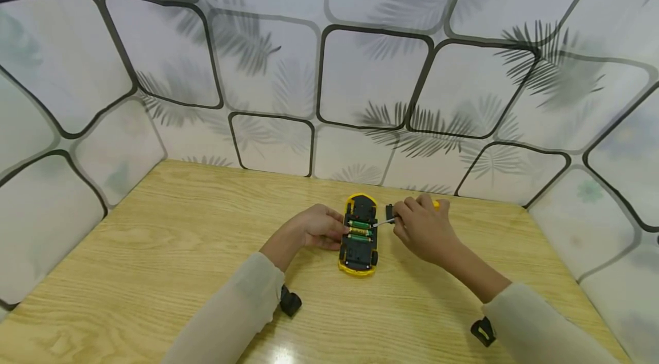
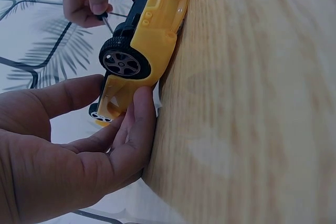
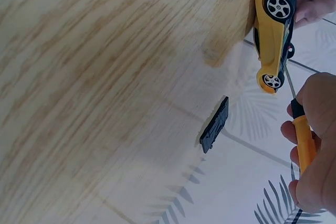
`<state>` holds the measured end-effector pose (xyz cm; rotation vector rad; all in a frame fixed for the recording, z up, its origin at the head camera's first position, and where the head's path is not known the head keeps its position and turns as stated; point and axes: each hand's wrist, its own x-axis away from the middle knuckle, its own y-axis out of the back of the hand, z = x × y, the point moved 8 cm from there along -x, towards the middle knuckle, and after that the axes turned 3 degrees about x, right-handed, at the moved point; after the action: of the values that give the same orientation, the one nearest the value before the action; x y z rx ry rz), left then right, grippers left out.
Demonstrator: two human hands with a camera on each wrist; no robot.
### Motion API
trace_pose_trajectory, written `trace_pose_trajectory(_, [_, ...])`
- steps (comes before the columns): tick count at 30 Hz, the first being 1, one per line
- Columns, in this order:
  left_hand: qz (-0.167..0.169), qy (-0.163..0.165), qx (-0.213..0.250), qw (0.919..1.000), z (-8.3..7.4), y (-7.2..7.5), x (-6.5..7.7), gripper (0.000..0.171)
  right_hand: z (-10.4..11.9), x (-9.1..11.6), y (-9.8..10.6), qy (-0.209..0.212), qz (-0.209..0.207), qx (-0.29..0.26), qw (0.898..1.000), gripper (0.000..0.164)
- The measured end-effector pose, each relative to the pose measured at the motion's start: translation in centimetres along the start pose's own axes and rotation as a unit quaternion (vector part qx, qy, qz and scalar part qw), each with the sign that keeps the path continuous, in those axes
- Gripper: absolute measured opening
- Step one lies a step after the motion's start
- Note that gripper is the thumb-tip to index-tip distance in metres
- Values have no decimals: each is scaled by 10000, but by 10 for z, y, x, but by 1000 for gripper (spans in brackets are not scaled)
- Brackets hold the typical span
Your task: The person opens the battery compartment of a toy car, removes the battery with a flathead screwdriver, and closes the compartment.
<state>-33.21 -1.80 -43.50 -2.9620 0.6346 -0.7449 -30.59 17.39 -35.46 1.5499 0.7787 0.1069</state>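
A yellow toy car lies upside down on the table, its black underside facing up. Several green and yellow batteries sit side by side in its uncovered battery bay. My left hand grips the car by its left side, thumb near the underside and fingers along the yellow body. My right hand holds a screwdriver by its yellow and black handle. The metal shaft reaches left over the car, its tip at the right end of the batteries.
A small black battery cover lies on the wooden table, to the right of the car and partly behind my right hand in the head view. Patterned wall panels rise behind the table and at both sides.
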Motion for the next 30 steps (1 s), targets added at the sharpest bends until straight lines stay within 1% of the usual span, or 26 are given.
trace_pose_trajectory(3, [-10, -2, -6, 10000, 0, 0, 0, 51, 2, -1, 1, 36, -1, -7, 10000, 7])
trace_pose_trajectory(6, [-27, 15, 15, 10000, 0, 1, 0, 54, 5, -1, 3, 97, 34, 53, 9999, 9])
trace_pose_trajectory(11, [-35, 45, 28, 10000, 0, 1, 0, 52, 7, -2, 7, 255, -110, 183, 9994, 13])
trace_pose_trajectory(14, [-11, 41, 13, 10000, -1, 1, 0, 48, 8, -3, 8, 352, -167, 273, 9989, 13])
trace_pose_trajectory(18, [-6, 37, 2, 10000, -1, 1, 0, 47, 9, -4, 9, 413, -56, 307, 9987, 9])
trace_pose_trajectory(23, [-29, 20, 6, 10000, 0, 1, -1, 53, 12, -8, 13, 488, 101, 381, 9980, 6])
trace_pose_trajectory(30, [7, -6, -25, 10000, 0, 0, 0, 45, 13, -12, 15, 433, 276, 330, 9981, 9])
